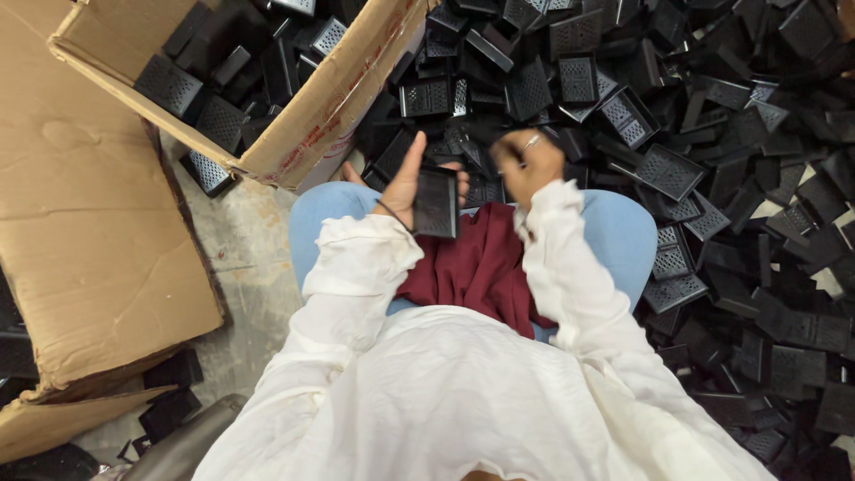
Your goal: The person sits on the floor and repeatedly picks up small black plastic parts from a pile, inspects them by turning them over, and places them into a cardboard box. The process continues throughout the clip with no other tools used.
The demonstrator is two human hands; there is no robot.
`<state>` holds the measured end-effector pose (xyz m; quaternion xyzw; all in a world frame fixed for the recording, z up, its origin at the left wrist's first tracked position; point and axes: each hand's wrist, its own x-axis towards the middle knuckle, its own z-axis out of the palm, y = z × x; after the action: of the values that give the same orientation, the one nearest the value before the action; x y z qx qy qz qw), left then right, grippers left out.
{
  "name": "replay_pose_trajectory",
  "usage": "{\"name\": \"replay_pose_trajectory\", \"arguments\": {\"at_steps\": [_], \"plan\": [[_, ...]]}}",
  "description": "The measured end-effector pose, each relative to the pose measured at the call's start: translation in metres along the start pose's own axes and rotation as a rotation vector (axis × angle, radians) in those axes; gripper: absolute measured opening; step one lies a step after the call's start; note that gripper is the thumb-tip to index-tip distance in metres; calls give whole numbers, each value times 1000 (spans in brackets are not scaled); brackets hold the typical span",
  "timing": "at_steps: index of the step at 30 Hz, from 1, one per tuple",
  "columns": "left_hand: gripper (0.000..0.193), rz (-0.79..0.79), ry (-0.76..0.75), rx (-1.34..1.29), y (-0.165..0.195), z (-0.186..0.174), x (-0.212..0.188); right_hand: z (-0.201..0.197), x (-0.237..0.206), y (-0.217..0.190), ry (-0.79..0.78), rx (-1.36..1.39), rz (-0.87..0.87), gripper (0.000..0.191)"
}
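Sitting over a heap of black perforated plastic pieces (677, 169), the person grips one flat black rectangular plastic piece (435, 202) in the left hand (405, 183) above the lap; the blurred right hand (527, 163) looks curled shut, its contents unclear, beside an open cardboard box (303, 125).

- There is one view only, from a camera worn on the person's head; no second view shares the scene.
- It looks steeply down over the person's chest and lap, nearly straight at the floor (240, 258).
- It sits close: the white sleeves fill the lower middle, and the left hand (411, 183) and right hand (527, 165) lie just above centre.
- The frame's far edge takes in an open cardboard box (303, 134) at upper left and a heap of black perforated parts (712, 160) at right.
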<state>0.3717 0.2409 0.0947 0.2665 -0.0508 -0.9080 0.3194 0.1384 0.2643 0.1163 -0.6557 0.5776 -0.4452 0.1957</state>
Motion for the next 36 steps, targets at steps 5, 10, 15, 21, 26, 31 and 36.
{"name": "replay_pose_trajectory", "arguments": {"at_steps": [5, 10, 15, 21, 26, 31, 36], "plan": [[42, 190, -68, 4, -16, 9, 2, 5, -29, -48, -168, 32, -245, 43], [48, 550, 12, 411, -17, 2, 6, 4, -16, -58, -311, 85, -171, 59], [80, 692, 59, 305, -4, 0, 11, 21, -19, -76, -222, 329, 81, 52], [92, 730, 73, 252, 2, 3, 11, 32, -35, -93, -170, 349, 155, 49], [93, 773, 69, 278, -9, 3, 11, 34, -35, -86, -196, 503, 278, 54], [59, 975, 1, 469, -22, 4, 7, 44, -44, -77, -176, 648, 253, 53], [55, 895, -3, 484, -20, 11, -9, 55, -54, -70, -169, 658, 163, 47]]}}
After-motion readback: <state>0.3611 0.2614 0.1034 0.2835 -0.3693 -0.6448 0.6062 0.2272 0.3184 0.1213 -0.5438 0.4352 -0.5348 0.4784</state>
